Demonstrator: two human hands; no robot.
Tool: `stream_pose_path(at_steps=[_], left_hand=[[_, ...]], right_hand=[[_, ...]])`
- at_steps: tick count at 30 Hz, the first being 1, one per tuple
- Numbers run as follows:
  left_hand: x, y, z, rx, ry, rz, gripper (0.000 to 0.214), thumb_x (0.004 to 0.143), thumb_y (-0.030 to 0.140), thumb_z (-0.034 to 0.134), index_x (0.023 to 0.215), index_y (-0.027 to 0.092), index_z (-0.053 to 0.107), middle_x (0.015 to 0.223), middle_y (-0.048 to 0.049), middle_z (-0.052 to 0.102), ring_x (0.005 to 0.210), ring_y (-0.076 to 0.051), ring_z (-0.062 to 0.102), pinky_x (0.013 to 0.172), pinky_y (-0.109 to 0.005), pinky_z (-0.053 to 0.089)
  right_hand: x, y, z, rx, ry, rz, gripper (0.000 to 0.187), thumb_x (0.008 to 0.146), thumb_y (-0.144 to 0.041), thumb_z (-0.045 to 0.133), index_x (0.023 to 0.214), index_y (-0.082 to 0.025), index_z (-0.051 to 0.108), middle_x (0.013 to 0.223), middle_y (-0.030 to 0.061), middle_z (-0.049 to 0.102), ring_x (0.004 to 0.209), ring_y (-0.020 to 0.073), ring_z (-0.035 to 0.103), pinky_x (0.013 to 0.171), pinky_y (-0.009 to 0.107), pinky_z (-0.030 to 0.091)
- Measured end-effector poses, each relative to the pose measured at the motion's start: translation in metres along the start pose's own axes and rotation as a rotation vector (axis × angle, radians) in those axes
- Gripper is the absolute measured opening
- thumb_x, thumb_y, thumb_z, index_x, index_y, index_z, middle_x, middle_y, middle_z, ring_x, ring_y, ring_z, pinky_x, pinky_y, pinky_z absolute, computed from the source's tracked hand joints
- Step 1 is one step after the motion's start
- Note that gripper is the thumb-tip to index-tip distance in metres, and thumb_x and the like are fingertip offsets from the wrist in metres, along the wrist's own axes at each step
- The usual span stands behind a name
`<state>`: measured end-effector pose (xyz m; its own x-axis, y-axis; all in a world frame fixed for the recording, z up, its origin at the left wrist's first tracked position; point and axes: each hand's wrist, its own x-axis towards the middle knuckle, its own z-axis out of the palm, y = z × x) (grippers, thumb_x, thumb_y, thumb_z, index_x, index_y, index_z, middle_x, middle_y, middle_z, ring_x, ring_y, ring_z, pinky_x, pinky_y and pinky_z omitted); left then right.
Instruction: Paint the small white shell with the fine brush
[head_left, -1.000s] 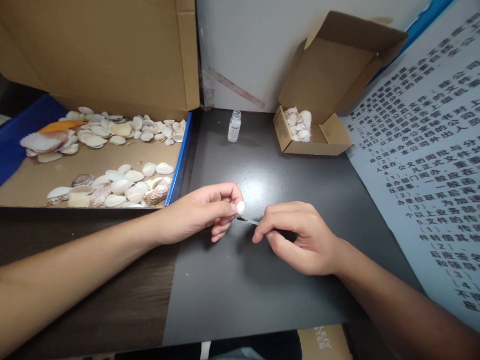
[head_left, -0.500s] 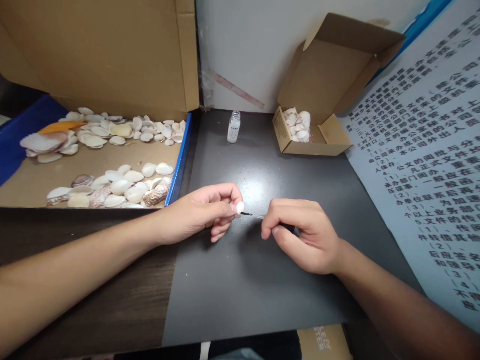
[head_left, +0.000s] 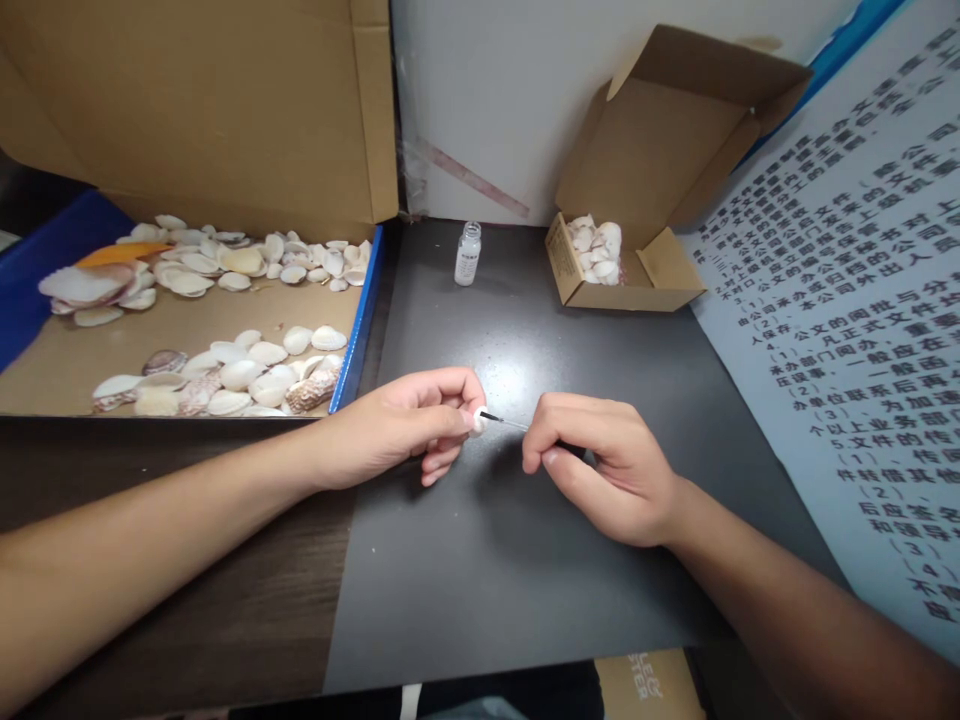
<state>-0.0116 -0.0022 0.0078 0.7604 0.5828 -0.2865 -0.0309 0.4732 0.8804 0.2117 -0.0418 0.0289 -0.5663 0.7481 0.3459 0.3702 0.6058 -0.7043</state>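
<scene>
Left hand (head_left: 427,415) pinches a small white piece (head_left: 478,424), probably a shell, between thumb and fingertips, on the near side of the bottle (head_left: 466,258). Right hand (head_left: 604,465), nearer than the bottle and to its right, is curled with thumb and forefinger pinching a thin brush (head_left: 504,420); its grip end is mostly hidden. Dark brush tip overlaps the piece; firm contact cannot be confirmed. Step in hand, as judged: brushing the piece's surface. Next move seems to call for a steady left pinch, light right pressure and perhaps a slight turn of the piece to expose uncoated area. Bottle upright, uncapped, on the dark mat (head_left: 442,590). Left of bottle: blue-sided box (head_left: 357,320) with loose shells (head_left: 240,375). Right of bottle: open carton (head_left: 637,297) with more shells; farther right, printed sheet (head_left: 795,330).
</scene>
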Motion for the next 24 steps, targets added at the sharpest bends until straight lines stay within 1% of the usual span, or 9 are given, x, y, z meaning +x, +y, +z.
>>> stream_pose_path(at_steps=[4,6,9,11,15,18,20,24], left_hand=[[0.0008,0.0000,-0.0003,-0.007,-0.010,0.000,0.013,0.093,0.023,0.057,0.082,0.019,0.051,0.054,0.0079,0.043,0.048,-0.008,0.042,0.049,-0.019,0.043],[0.0010,-0.0001,-0.0004,-0.008,-0.010,0.000,0.014,0.093,0.023,0.058,0.082,0.019,0.051,0.054,0.0081,0.043,0.048,-0.008,0.042,0.049,-0.019,0.043],[0.0007,0.0001,0.0001,-0.009,-0.005,0.005,0.014,0.093,0.023,0.058,0.082,0.019,0.050,0.054,0.0079,0.043,0.048,-0.008,0.042,0.049,-0.019,0.043],[0.0003,0.0002,0.0006,-0.007,-0.003,0.003,0.015,0.092,0.024,0.059,0.082,0.019,0.050,0.054,0.0079,0.043,0.048,-0.008,0.042,0.049,-0.020,0.043],[0.0000,0.0004,0.0008,0.003,0.008,-0.004,0.015,0.093,0.025,0.059,0.082,0.019,0.051,0.053,0.0082,0.042,0.048,-0.008,0.042,0.049,-0.020,0.043],[0.0002,0.0004,0.0001,0.002,-0.006,0.004,0.014,0.092,0.024,0.058,0.082,0.019,0.050,0.053,0.0081,0.042,0.048,-0.008,0.041,0.049,-0.020,0.043],[0.0004,0.0002,-0.0004,0.003,-0.014,0.005,0.014,0.093,0.023,0.057,0.082,0.019,0.050,0.054,0.0080,0.043,0.048,-0.008,0.042,0.049,-0.019,0.043],[0.0001,-0.0006,-0.0011,0.007,-0.016,0.001,0.013,0.094,0.022,0.056,0.082,0.019,0.050,0.053,0.0084,0.042,0.048,-0.007,0.042,0.050,-0.018,0.043]], right_hand=[[0.0006,0.0014,0.0009,-0.030,0.044,0.063,0.022,0.083,-0.005,0.045,0.072,-0.018,0.059,0.063,-0.0003,0.060,0.056,0.0111,0.052,0.055,0.023,0.040],[0.0003,0.0012,0.0007,-0.012,0.040,0.038,0.022,0.083,-0.005,0.045,0.072,-0.018,0.059,0.063,-0.0002,0.060,0.056,0.0108,0.052,0.055,0.023,0.040],[-0.0004,0.0003,0.0003,0.004,-0.005,-0.006,0.022,0.081,-0.006,0.045,0.073,-0.018,0.060,0.064,0.0000,0.060,0.054,0.0107,0.051,0.053,0.023,0.039],[-0.0005,0.0001,0.0004,-0.012,-0.006,0.012,0.022,0.081,-0.006,0.045,0.073,-0.018,0.060,0.063,-0.0001,0.060,0.054,0.0108,0.051,0.052,0.023,0.039],[-0.0001,0.0000,0.0006,-0.014,0.048,0.046,0.022,0.083,-0.006,0.045,0.072,-0.019,0.060,0.062,-0.0007,0.060,0.054,0.0108,0.051,0.053,0.023,0.040],[0.0000,-0.0007,0.0006,0.015,0.020,0.018,0.022,0.082,-0.006,0.046,0.072,-0.018,0.060,0.062,-0.0008,0.059,0.053,0.0104,0.050,0.052,0.023,0.039],[0.0003,-0.0010,0.0006,0.014,0.003,0.027,0.022,0.082,-0.006,0.046,0.072,-0.018,0.061,0.063,-0.0007,0.060,0.053,0.0103,0.050,0.052,0.023,0.039],[0.0014,-0.0005,-0.0001,-0.011,0.036,0.073,0.023,0.083,-0.006,0.045,0.072,-0.018,0.061,0.063,-0.0005,0.062,0.055,0.0102,0.052,0.054,0.022,0.040]])
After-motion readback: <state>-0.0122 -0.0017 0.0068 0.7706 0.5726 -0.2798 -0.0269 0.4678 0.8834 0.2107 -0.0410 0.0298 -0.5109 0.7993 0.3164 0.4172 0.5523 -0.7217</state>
